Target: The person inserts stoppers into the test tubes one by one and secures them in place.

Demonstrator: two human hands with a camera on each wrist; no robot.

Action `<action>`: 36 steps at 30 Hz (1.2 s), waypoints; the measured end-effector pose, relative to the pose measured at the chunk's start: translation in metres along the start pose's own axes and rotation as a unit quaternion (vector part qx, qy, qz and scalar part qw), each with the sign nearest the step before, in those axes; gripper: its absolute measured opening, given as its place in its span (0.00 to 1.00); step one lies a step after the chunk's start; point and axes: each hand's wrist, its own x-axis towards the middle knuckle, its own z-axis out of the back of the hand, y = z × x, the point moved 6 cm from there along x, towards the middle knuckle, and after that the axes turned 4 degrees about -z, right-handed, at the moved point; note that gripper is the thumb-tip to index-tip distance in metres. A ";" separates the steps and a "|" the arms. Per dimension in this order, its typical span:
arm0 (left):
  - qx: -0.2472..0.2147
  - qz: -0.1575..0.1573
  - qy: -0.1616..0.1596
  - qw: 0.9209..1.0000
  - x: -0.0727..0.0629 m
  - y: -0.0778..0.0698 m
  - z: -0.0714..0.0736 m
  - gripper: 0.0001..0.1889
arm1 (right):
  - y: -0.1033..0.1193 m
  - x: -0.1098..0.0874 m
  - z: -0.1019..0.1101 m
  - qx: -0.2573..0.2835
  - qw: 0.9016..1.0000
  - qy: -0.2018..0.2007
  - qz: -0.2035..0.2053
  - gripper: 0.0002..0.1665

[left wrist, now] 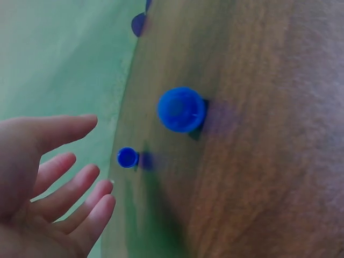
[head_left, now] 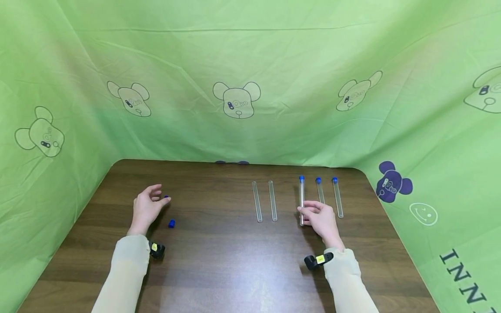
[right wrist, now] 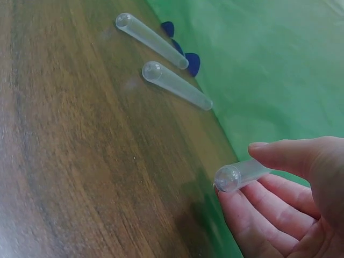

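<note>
My left hand [head_left: 145, 209] hovers over the table's left side with thumb and fingers spread apart. Two blue caps lie close by: the nearer cap [left wrist: 181, 109] and a farther cap [left wrist: 128, 157], which the thumb partly covers in the head view. Neither is touched in the left wrist view. My right hand [head_left: 322, 219] pinches a clear test tube [head_left: 302, 193] between thumb and fingers, its blue-capped end pointing away. The tube's rounded bottom [right wrist: 228, 178] shows in the right wrist view, while its cap is out of sight there.
Left of the right hand lie two uncapped clear tubes [head_left: 256, 202], side by side. On its right are two more blue-capped tubes, one [head_left: 320, 190] partly behind the hand and another [head_left: 338, 200] farther out. A green cloth [head_left: 242, 139] hangs around the brown table [head_left: 219, 269].
</note>
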 end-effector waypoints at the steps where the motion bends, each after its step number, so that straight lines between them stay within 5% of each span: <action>1: 0.004 0.001 -0.002 1.000 0.000 0.001 0.000 0.29 | 0.001 0.000 0.000 -0.003 1.000 0.000 0.002 0.22; 20: 0.036 0.038 0.001 0.999 -0.002 0.014 -0.001 0.26 | 0.007 0.007 0.010 -0.136 0.990 -0.035 0.003 0.20; 36: 0.085 0.005 0.006 0.996 0.002 0.011 -0.002 0.17 | 0.021 0.021 0.019 -0.306 0.946 -0.078 0.065 0.18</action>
